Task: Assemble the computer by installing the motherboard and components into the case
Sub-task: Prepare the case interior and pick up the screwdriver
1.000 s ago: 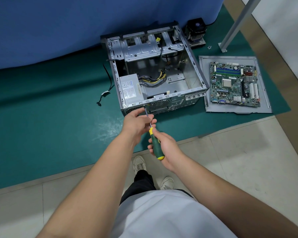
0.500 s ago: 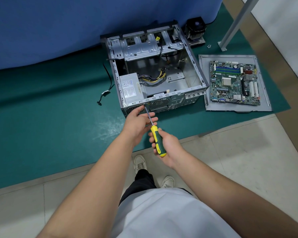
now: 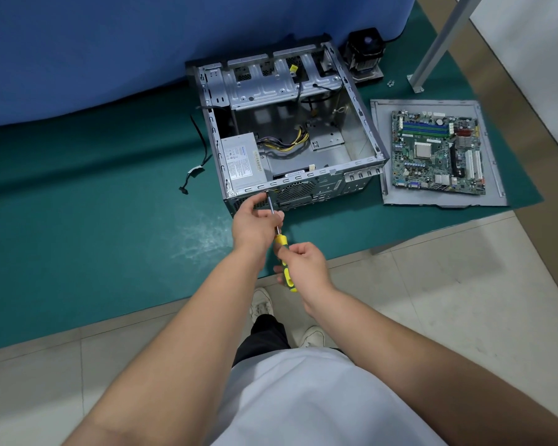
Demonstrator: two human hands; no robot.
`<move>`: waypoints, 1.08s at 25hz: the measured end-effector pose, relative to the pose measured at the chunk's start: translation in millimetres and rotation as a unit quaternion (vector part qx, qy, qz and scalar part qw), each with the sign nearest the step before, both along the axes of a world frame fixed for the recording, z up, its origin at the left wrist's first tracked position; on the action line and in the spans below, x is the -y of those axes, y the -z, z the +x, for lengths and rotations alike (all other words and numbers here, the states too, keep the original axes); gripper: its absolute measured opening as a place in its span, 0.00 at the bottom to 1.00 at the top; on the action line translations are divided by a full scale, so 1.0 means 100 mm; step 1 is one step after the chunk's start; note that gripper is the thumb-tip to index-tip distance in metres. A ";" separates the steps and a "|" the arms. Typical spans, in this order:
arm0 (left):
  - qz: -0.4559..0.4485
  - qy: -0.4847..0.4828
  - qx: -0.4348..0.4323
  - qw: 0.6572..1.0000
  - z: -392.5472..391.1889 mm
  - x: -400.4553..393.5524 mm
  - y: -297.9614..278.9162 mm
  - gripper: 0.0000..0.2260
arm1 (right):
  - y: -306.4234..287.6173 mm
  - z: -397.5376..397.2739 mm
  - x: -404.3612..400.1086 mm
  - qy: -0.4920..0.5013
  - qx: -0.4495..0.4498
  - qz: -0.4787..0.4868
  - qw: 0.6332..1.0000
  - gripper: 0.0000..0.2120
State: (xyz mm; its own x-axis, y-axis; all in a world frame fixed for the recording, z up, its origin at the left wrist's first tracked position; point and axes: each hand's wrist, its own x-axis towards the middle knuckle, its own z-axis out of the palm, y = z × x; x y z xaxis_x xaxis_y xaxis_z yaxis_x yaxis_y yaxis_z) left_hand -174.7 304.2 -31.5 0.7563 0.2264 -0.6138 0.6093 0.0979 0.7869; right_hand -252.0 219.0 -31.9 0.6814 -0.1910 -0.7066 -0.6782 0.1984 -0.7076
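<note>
An open grey computer case [image 3: 364,123] lies on its side on the green mat, with a silver power supply [image 3: 242,162] inside at its near left. A green motherboard [image 3: 435,152] rests on a grey side panel [image 3: 384,149] right of the case. My right hand [image 3: 306,265] grips the yellow-green handle of a screwdriver [image 3: 282,252]. Its tip meets the case's rear face just below the power supply. My left hand [image 3: 255,223] pinches the metal shaft near the tip.
A black CPU cooler [image 3: 366,53] stands behind the case, with small screws [image 3: 390,82] beside it. A loose black cable [image 3: 194,169] trails left of the case. A metal post [image 3: 438,43] rises at the back right. A blue cloth covers the back.
The screwdriver has tilted slightly and its tip stays at the case's rear. My right hand has shifted its grip on the handle. The left hand stays on the shaft.
</note>
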 end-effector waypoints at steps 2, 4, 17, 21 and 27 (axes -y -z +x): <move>-0.057 -0.013 -0.006 0.998 -0.03 0.02 -0.02 0.21 | 0.01 0.02 0.02 0.007 -0.002 0.018 1.000 0.10; -0.123 -0.020 -0.018 0.992 -0.04 0.01 -0.04 0.24 | 0.01 0.04 0.05 0.009 -0.022 0.065 0.998 0.14; -0.039 -0.012 -0.024 0.999 0.04 -0.02 -0.03 0.26 | 0.09 0.05 0.06 0.015 -0.020 0.039 0.999 0.16; 0.019 -0.008 -0.014 1.000 0.04 0.03 -0.01 0.25 | 0.00 0.07 0.13 0.027 -0.085 0.180 0.980 0.18; -0.137 -0.036 -0.023 0.990 0.00 -0.02 -0.03 0.25 | 0.03 0.06 0.05 0.016 0.004 0.043 0.999 0.12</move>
